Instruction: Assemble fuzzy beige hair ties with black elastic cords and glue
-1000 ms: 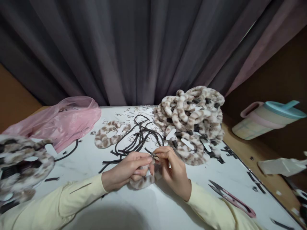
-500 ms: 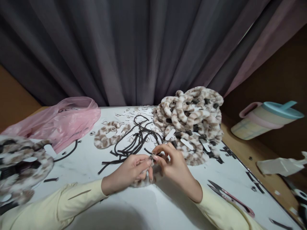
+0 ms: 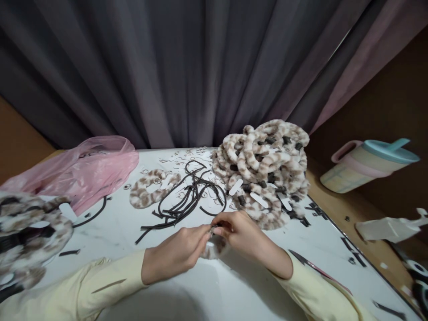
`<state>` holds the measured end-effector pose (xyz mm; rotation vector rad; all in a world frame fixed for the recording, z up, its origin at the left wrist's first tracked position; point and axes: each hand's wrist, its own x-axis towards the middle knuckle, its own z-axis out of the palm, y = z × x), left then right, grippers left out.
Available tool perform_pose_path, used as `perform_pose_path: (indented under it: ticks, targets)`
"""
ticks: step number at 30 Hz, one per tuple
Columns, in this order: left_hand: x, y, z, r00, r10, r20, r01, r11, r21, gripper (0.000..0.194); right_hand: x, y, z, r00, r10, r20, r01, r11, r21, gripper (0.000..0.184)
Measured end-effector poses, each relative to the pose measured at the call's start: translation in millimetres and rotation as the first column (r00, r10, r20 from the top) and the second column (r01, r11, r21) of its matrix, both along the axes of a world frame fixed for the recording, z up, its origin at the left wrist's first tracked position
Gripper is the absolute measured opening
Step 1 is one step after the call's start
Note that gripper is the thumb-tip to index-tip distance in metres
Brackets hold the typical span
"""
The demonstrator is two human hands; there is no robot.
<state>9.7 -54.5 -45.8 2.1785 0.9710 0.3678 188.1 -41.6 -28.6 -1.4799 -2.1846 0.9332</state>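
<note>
Head view: left hand (image 3: 179,249) and right hand (image 3: 249,238) pinch a furry ring (image 3: 213,252), cords (image 3: 186,203) beyond, sleeve (image 3: 314,287) overlapping scissors (image 3: 303,261).

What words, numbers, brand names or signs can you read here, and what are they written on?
None: no word, number, brand or sign can be read.
White strips on the fluffy rings: no writing I can make out; too small to be sure.
Cup: lines in a pattern, no readable letters.
White bottle: too blurred to tell.
</note>
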Motion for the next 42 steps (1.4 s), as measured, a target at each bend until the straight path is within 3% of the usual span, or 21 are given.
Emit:
perform_pose_path:
  ticks: [2,4,5,7,9,10,12,14,16,19,25,29,34,36,39,42]
  targets:
    - [1,3,2.8,0.995,0.062,0.072,-0.056,0.995,-0.083,0.028,0,-1,-3.3,0.999,-0.036,-0.029,0.038,0.997,0.065,0.015]
    - [1,10,7.5,0.966,0.167,0.195,-0.096,0.939,-0.331,0.027,-2,-3,-5.6,0.996,-0.058,-0.068,0.068,0.988,0.141,0.017]
    - [0,15,9.5,0.938,0.231,0.260,-0.075,0.864,-0.497,0.026,-3,-4,-6.6,0.994,-0.053,-0.093,0.070,0.980,0.188,0.017]
    - [-1,24,11.2,0.857,0.369,0.359,0.065,0.615,-0.786,0.022,-5,-8,-9.6,0.991,-0.013,-0.137,0.054,0.951,0.304,0.016]
    - [-2,32,8.4,0.796,0.467,0.386,0.207,0.388,-0.898,0.025,-8,-11,-14.6,0.987,0.048,-0.152,0.020,0.909,0.417,0.013]
    - [-3,35,5.5,0.776,0.498,0.388,0.233,0.345,-0.909,0.026,-9,-13,-17.8,0.985,0.079,-0.154,0.000,0.889,0.458,0.013]
    - [-4,37,-1.5,0.775,0.504,0.382,0.222,0.349,-0.910,0.031,-11,-14,-24.1,0.978,0.131,-0.160,-0.032,0.860,0.509,0.014]
    - [-4,36,-7.5,0.794,0.472,0.383,0.195,0.399,-0.896,0.038,-11,-14,-28.7,0.970,0.162,-0.179,-0.048,0.856,0.515,0.013]
    - [-5,34,-10.7,0.803,0.447,0.394,0.191,0.433,-0.881,0.042,-10,-13,-30.6,0.963,0.172,-0.209,-0.058,0.886,0.460,0.016]
    - [-5,32,-11.4,0.784,0.457,0.421,0.208,0.446,-0.871,0.040,-8,-10,-29.2,0.952,0.177,-0.250,-0.085,0.937,0.338,0.034]
    - [-4,27,-12.3,0.748,0.489,0.449,0.213,0.463,-0.860,0.027,1,3,-19.2,0.948,0.160,-0.276,-0.106,0.974,0.199,0.060]
    - [-3,24,-13.1,0.782,0.459,0.422,0.149,0.520,-0.841,0.027,9,11,-6.9,0.931,0.242,-0.273,-0.225,0.970,0.093,0.047]
    - [-3,21,-10.6,0.851,0.372,0.371,0.083,0.602,-0.794,0.031,12,13,-2.2,0.920,0.356,-0.165,-0.328,0.929,0.171,0.027]
    - [-4,21,-9.7,0.863,0.350,0.364,0.085,0.609,-0.788,0.032,12,13,-4.3,0.912,0.382,-0.150,-0.353,0.916,0.191,0.022]
    - [-4,23,-9.6,0.833,0.391,0.392,0.112,0.574,-0.811,0.031,10,12,-5.5,0.911,0.364,-0.195,-0.318,0.919,0.232,0.020]
    - [-5,27,-10.2,0.764,0.473,0.438,0.131,0.551,-0.824,0.032,8,10,-0.7,0.932,0.241,-0.271,-0.148,0.934,0.324,0.014]
